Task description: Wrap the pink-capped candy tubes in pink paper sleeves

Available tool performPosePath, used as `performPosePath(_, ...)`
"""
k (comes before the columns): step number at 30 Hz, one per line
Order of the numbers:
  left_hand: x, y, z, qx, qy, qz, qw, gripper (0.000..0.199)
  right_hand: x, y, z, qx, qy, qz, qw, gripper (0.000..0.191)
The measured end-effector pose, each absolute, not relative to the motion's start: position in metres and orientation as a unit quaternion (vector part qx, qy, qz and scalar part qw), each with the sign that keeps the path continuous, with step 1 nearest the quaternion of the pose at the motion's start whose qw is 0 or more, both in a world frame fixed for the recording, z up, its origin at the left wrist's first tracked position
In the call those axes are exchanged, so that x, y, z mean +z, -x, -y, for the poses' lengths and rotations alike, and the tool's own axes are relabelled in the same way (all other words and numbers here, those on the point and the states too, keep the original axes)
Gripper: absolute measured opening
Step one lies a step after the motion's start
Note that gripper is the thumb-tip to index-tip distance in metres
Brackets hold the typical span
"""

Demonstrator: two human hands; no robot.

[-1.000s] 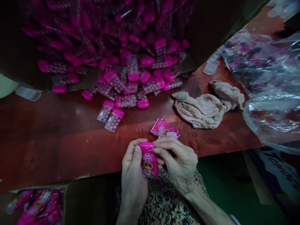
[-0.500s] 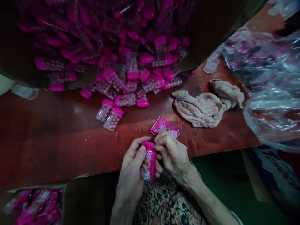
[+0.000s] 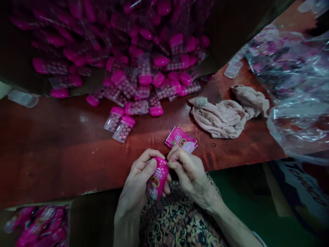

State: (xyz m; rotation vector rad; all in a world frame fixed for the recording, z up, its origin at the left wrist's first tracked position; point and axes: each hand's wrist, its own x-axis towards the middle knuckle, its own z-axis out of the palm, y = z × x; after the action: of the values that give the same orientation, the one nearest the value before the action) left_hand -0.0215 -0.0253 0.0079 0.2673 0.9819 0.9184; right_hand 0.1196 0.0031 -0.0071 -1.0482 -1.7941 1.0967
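Observation:
My left hand is closed around a small candy container with a pink printed sleeve and a clear lower end. It is tilted above my lap, just off the table's front edge. At its top edge my right hand has thumb and forefinger pinched together; whether they grip the sleeve or only touch it is hard to see. Just beyond my hands lie flat pink printed sleeves in a small stack. Two unwrapped pink-capped containers of round candies rest farther left on the table.
A heap of pink-capped candy containers spills from a large dark box at the back. A crumpled cloth lies to the right, beside a big clear plastic bag. Wrapped pink containers fill a box at lower left.
My left hand has shifted slightly left with the container, which leans more now. My right hand stays pinched at its top edge. The view has moved a little.

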Motion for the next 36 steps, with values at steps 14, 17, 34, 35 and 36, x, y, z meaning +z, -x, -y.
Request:
performPosePath(14, 0.015, -0.003, 0.039, 0.585, -0.147, -0.600, 0.526, 0.014, 0.007, -0.101, 0.033, 0.452, 0.536, 0.605, 0.379, 0.042)
performPosePath(17, 0.013, 0.003, 0.043, 0.571, -0.204, -0.577, 0.547, 0.020, 0.006, -0.108, 0.027, 0.583, 0.520, 0.489, 0.388, 0.044)
performPosePath(34, 0.055, 0.032, 0.051, 0.342, -0.800, -0.474, 0.133, 0.014, 0.010, -0.144, 0.029, 0.877, 0.305, 0.219, 0.300, 0.032)
performPosePath(35, 0.055, 0.033, 0.051, 0.326, -0.807, -0.474, 0.131, 0.013, 0.009, -0.145, 0.029, 0.877, 0.306, 0.223, 0.296, 0.031)
performPosePath(36, 0.055, 0.033, 0.051, 0.318, -0.809, -0.476, 0.130, 0.012, 0.008, -0.146, 0.029, 0.876, 0.306, 0.228, 0.295, 0.031)
